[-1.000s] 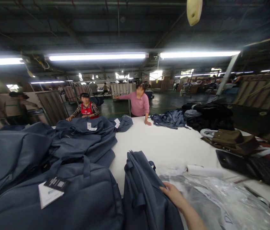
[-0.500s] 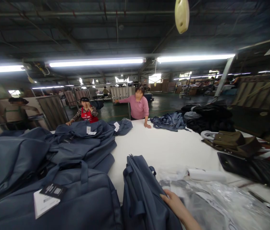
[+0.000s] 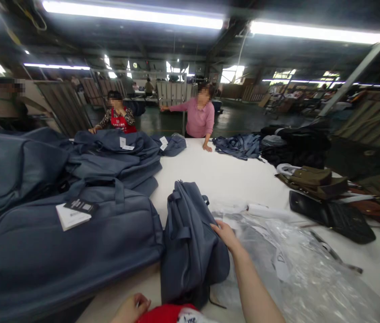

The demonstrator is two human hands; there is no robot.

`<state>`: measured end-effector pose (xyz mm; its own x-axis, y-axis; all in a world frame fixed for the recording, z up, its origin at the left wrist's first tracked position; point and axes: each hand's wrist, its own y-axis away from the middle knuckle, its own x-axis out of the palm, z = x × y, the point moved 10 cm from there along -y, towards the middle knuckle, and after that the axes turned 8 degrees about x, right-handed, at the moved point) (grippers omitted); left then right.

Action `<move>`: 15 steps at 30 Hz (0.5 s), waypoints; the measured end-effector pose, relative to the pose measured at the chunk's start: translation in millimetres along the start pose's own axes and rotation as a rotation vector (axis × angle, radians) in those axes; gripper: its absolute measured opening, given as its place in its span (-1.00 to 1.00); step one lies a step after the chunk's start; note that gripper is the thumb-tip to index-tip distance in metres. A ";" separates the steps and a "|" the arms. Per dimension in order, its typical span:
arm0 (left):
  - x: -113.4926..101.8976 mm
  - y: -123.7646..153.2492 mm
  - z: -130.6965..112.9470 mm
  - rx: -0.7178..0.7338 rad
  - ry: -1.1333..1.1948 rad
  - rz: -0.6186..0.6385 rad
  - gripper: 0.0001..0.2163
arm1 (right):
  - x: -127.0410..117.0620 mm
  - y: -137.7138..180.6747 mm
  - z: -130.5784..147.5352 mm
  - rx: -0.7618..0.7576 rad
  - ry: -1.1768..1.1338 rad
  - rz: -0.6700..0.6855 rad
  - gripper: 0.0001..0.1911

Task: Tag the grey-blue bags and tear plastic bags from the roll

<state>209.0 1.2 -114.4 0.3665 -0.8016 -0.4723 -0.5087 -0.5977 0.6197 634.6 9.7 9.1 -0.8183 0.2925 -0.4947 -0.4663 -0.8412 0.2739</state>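
Note:
A dark blue bag (image 3: pixel 190 237) stands upright in front of me, with its zip along the top and loops on its sides. My right hand (image 3: pixel 225 233) grips its right side, the fingertips against the fabric. Low at the bottom edge, my left hand (image 3: pixel 132 307) has its fingers curled in and nothing visible in them; it is apart from the bag. To the left lies a larger dark blue bag (image 3: pixel 109 237) with a white tag (image 3: pixel 72 217) and a black tag (image 3: pixel 81 206) on it.
More blue bags (image 3: pixel 116 163) are heaped on the left of the white table (image 3: pixel 223 175). Clear plastic bags (image 3: pixel 298 251) lie at right, near a white roll (image 3: pixel 271 213), black bag (image 3: pixel 331 215) and olive bag (image 3: pixel 311 179). A person in pink (image 3: pixel 198 116) leans on the far edge.
The view has tilted down, bringing my left hand and a red garment into sight at the bottom. My right hand stays on the right side of the standing bag.

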 end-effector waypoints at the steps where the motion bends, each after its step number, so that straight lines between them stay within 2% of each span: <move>1: 4.2 -2.3 4.6 0.002 -0.004 -0.003 -0.77 | 0.6 -0.4 -2.5 0.011 0.016 0.005 -0.46; 7: 3.7 1.6 15.6 0.071 0.023 -0.035 -0.62 | 0.9 -0.5 -7.0 0.049 0.114 0.012 -0.53; 11: 1.1 5.3 13.3 0.094 0.027 -0.048 -0.54 | -1.1 -6.8 4.8 0.106 0.246 0.007 -0.64; 15: -0.1 3.4 9.1 0.108 0.037 -0.070 -0.56 | -8.4 -25.0 21.5 0.236 0.434 -0.067 -0.73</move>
<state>200.1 -0.6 -118.0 0.4319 -0.7591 -0.4870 -0.5609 -0.6489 0.5141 645.9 38.1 24.1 -0.5924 0.0840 -0.8012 -0.6174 -0.6862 0.3846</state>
